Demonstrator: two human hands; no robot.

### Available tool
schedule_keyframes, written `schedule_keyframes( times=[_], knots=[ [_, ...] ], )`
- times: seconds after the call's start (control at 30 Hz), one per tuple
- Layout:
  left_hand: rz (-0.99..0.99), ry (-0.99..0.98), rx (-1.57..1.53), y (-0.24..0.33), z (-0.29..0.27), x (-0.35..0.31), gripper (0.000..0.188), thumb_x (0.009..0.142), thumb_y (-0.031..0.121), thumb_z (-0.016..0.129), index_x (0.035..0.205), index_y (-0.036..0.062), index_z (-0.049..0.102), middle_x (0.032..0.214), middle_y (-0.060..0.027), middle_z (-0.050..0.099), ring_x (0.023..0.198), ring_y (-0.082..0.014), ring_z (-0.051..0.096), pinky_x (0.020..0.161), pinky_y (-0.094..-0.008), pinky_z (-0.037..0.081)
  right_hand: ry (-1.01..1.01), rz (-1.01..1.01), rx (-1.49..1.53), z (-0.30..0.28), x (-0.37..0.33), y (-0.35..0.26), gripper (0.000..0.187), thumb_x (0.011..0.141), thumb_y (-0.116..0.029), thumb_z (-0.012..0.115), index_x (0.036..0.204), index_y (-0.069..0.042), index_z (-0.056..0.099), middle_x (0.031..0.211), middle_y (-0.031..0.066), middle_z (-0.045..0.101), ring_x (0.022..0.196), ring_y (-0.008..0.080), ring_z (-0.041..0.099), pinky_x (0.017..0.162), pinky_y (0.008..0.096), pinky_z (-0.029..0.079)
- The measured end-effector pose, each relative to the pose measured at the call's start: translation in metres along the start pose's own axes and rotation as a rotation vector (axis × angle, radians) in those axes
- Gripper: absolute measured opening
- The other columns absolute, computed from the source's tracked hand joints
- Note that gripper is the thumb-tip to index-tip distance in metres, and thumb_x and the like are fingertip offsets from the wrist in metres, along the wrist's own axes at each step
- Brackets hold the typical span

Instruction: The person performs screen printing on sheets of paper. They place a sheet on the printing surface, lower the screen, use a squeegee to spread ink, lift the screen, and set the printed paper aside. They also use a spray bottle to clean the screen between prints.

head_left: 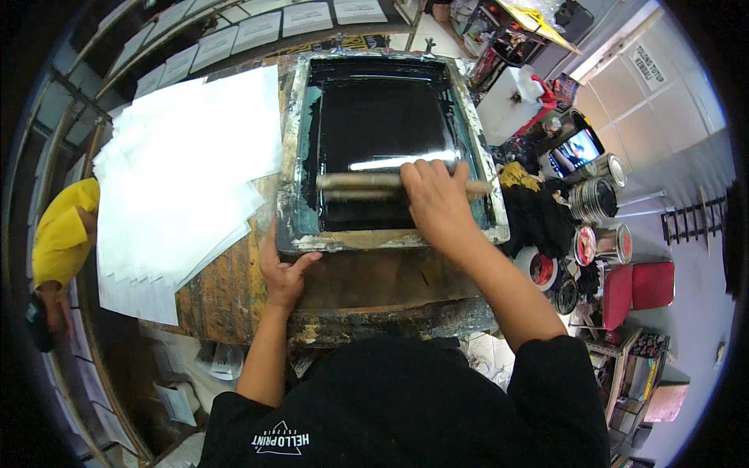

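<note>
A screen printing frame (290, 168) with ink-stained edges lies on the worn wooden table. Glossy black ink covers most of its mesh (382, 117), with teal patches showing along the sides. My right hand (438, 195) is wrapped round the wooden handle of a squeegee (359, 184), which lies across the lower part of the mesh and looks slightly blurred. At the frame's lower left corner is my left hand (282, 273), its thumb stretched out and apart; some of its fingers are hidden at the frame's edge. Close by on the left lies a spread pile of white paper sheets (187, 171).
Racks holding printed sheets (257, 31) run along the back and left. A person in a yellow top (66, 226) stands at far left. On the right are a white jug (511, 101), black rags (542, 218), cans (593, 199), a tape roll (538, 267) and a lit phone (576, 152).
</note>
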State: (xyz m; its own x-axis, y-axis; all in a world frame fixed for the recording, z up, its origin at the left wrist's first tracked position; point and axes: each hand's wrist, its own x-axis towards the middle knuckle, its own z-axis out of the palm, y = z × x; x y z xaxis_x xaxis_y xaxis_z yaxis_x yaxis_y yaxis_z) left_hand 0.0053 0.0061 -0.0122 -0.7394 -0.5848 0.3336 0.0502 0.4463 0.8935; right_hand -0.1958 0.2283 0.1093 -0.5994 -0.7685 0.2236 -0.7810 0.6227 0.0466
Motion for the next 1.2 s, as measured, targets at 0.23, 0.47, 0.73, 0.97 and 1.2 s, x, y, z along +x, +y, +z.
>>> schedule_keyframes(
  times=[0.23, 0.47, 0.73, 0.97, 1.2],
  knots=[
    [0.106, 0.169, -0.227, 0.091, 0.005, 0.065, 0.087, 0.090, 0.043, 0.082, 0.150, -0.0084, 0.044, 0.139, -0.0165, 0.058, 0.119, -0.0229, 0.061, 0.102, -0.0378, 0.050, 0.302, 0.045, -0.021, -0.091, 0.002, -0.011, 0.045, 0.083, -0.047, 0.075, 0.106, -0.011, 0.060, 0.099, 0.0069, 0.057, 0.100, 0.0270, 0.056, 0.092, 0.0543, 0.034],
    [0.176, 0.221, 0.067, -0.018, 0.058, 0.214, 0.035, 0.095, 0.017, 0.059, 0.124, -0.0016, 0.061, 0.125, -0.0257, 0.065, 0.110, -0.0426, 0.062, 0.096, -0.0466, 0.048, 0.636, 0.021, -0.120, -0.155, 0.093, 0.016, 0.045, 0.098, -0.049, 0.058, 0.091, -0.005, 0.065, 0.078, 0.0120, 0.065, 0.078, 0.0307, 0.062, 0.083, 0.0442, 0.041],
    [0.532, -0.037, 0.688, -0.068, 0.150, 0.314, 0.038, 0.094, 0.013, 0.059, 0.131, 0.0103, 0.067, 0.134, -0.0233, 0.063, 0.124, -0.0441, 0.058, 0.104, -0.0510, 0.047, 0.490, 0.059, -0.019, -0.182, 0.113, 0.027, 0.048, 0.099, -0.047, 0.059, 0.081, -0.002, 0.065, 0.066, 0.0115, 0.062, 0.065, 0.0256, 0.061, 0.072, 0.0411, 0.046],
    [0.829, 0.100, 0.736, -0.091, 0.124, 0.329, 0.040, 0.094, 0.016, 0.060, 0.133, 0.0110, 0.066, 0.137, -0.0236, 0.061, 0.126, -0.0437, 0.056, 0.106, -0.0490, 0.046, 0.435, 0.023, -0.038, -0.182, 0.119, 0.034, 0.047, 0.098, -0.049, 0.059, 0.098, -0.003, 0.067, 0.084, 0.0149, 0.067, 0.082, 0.0319, 0.063, 0.081, 0.0432, 0.042],
    [-0.026, 0.373, 0.527, -0.061, -0.052, 0.203, 0.028, 0.103, 0.022, 0.061, 0.103, -0.0044, 0.068, 0.092, -0.0216, 0.073, 0.081, -0.0298, 0.070, 0.077, -0.0392, 0.053, 0.535, -0.012, -0.155, -0.159, 0.104, 0.039, 0.051, 0.098, -0.051, 0.060, 0.115, -0.003, 0.069, 0.099, 0.0194, 0.071, 0.097, 0.0373, 0.065, 0.089, 0.0437, 0.040]
  ],
)
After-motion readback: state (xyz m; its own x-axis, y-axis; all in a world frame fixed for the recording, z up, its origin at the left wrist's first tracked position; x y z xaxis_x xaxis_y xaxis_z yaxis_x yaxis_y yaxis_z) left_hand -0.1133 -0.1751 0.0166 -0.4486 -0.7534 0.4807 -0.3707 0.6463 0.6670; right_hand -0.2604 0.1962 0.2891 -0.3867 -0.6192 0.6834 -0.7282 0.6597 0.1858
